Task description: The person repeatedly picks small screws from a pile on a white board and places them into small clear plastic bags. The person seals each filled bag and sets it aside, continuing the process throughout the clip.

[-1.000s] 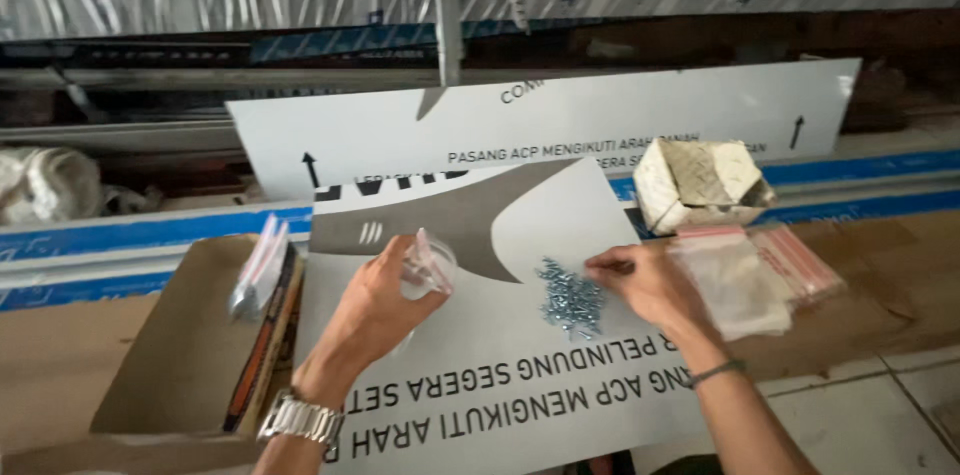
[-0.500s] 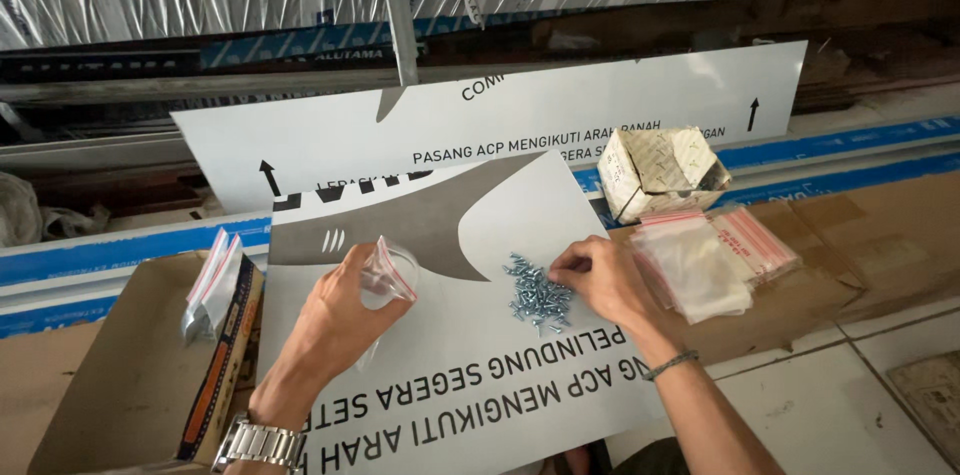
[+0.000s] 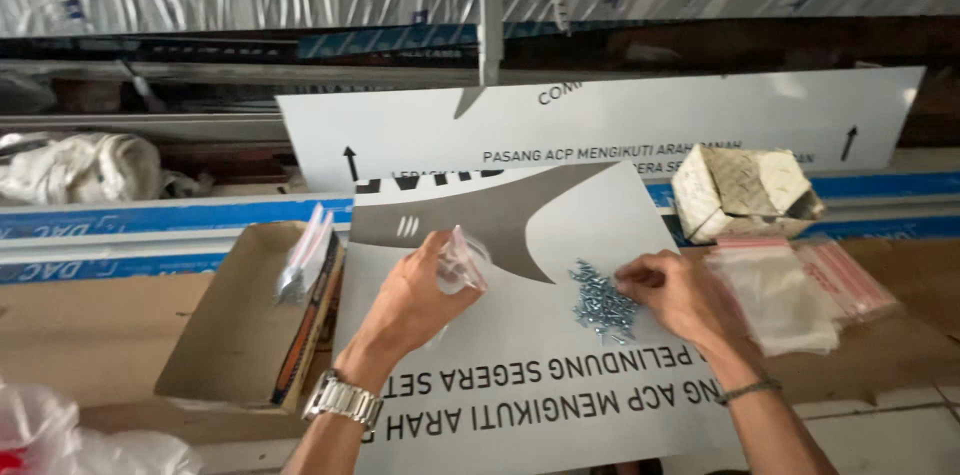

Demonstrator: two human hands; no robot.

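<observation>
Your left hand (image 3: 415, 300) has its grip clamped on a small clear bag (image 3: 462, 262), held just above the white printed sheet (image 3: 520, 375). Your right hand (image 3: 680, 300) rests at the pile of screws (image 3: 600, 300) mid-sheet, fingertips pinched together on it. Stacked clear bags (image 3: 790, 290) lie just right; open cardboard box (image 3: 240, 335) left.

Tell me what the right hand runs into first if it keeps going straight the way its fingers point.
The right hand points left, so its fingers would first meet the pile of small screws on the white sheet, which they seem almost to touch already.
</observation>
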